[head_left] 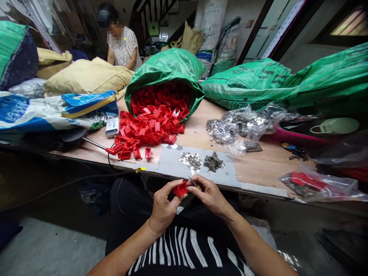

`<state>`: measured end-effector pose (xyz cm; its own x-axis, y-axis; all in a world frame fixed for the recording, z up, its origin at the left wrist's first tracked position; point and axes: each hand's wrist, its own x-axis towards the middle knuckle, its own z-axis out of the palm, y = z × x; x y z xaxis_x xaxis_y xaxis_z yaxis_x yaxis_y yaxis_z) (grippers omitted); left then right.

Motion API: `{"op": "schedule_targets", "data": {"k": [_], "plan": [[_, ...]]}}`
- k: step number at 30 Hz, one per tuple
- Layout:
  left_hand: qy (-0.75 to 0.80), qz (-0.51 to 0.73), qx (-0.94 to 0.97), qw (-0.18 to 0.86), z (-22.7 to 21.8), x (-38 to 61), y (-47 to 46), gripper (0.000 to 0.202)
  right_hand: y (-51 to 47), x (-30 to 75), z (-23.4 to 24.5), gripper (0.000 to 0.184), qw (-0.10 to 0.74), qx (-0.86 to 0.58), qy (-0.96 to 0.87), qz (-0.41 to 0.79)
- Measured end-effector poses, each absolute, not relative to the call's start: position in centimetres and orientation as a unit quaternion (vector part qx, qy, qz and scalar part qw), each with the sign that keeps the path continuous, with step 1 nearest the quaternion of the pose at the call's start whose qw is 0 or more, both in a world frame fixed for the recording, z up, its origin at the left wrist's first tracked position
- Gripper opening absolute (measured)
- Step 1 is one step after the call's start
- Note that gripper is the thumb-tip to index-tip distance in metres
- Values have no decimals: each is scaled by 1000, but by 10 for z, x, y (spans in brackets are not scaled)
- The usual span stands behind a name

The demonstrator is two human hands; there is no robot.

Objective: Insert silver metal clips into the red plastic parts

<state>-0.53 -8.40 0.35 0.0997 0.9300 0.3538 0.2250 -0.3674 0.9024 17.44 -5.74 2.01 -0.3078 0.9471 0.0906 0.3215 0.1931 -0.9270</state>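
My left hand (163,205) has its fingers closed around a red plastic part (180,189), which I hold up over my lap, just before the near edge of the bench (198,132). My right hand (213,195) meets it from the other side, thumb and fingers pinched on a slim tool (198,186) (a bit of yellow shows, but my grip hides most of it). Ahead of me, on a grey mat (169,165), lie a pile of bright silver pieces (191,162) and, just right of it, a darker metal pile (213,162). Beyond, to the left, a heap of red parts (146,128) spills from the mouth of a green sack (172,63); clear plastic bags (247,124) of metal pieces lie to the right.
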Motion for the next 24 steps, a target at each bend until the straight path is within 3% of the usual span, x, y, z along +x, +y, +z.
{"op": "schedule_targets", "data": {"k": [7, 14, 24], "plan": [[450, 506, 646, 353, 2, -5, -85, 33, -55, 175, 13, 27, 382, -445, -601, 544], [435, 501, 658, 357, 0, -6, -84, 34, -56, 174, 18, 38, 333, -416, -484, 694], [410, 486, 705, 314, -9, -5, -85, 35, -58, 175, 10, 39, 324, -408, -483, 704]]}}
